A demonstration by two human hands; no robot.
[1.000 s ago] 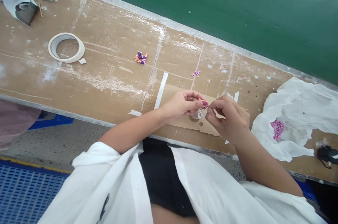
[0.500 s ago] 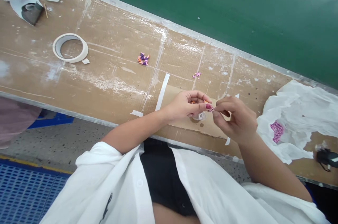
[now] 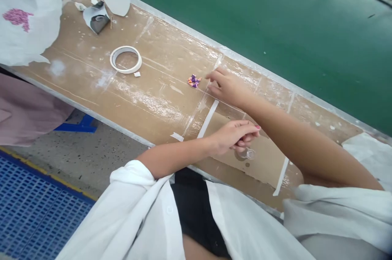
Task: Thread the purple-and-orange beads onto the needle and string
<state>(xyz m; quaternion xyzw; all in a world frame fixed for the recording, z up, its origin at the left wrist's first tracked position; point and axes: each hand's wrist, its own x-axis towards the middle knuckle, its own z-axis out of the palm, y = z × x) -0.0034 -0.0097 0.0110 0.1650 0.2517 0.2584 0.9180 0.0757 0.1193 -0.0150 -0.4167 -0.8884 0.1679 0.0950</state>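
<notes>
My right hand (image 3: pixel 226 85) reaches across the brown cardboard-covered bench (image 3: pixel 159 88) with its fingers stretched out, the fingertips just right of a small heap of purple and orange pieces (image 3: pixel 193 81). Nothing shows in that hand. My left hand (image 3: pixel 236 135) rests near the bench's front edge with the fingers curled together; what they hold, if anything, is hidden. A small clear round cap (image 3: pixel 248 154) lies on the cardboard just under the left fingers.
A roll of white tape (image 3: pixel 125 59) lies further left. White paper with a pink pile (image 3: pixel 17 16) sits at the top left, beside a grey and black scrap (image 3: pixel 97 21). A green belt (image 3: pixel 260 14) runs behind the bench. Another white sheet (image 3: pixel 372 151) lies at right.
The hands have parted: my right hand left the left hand and the clear cap and reached forward-left toward the purple and orange pieces. The view has swung to the left.
</notes>
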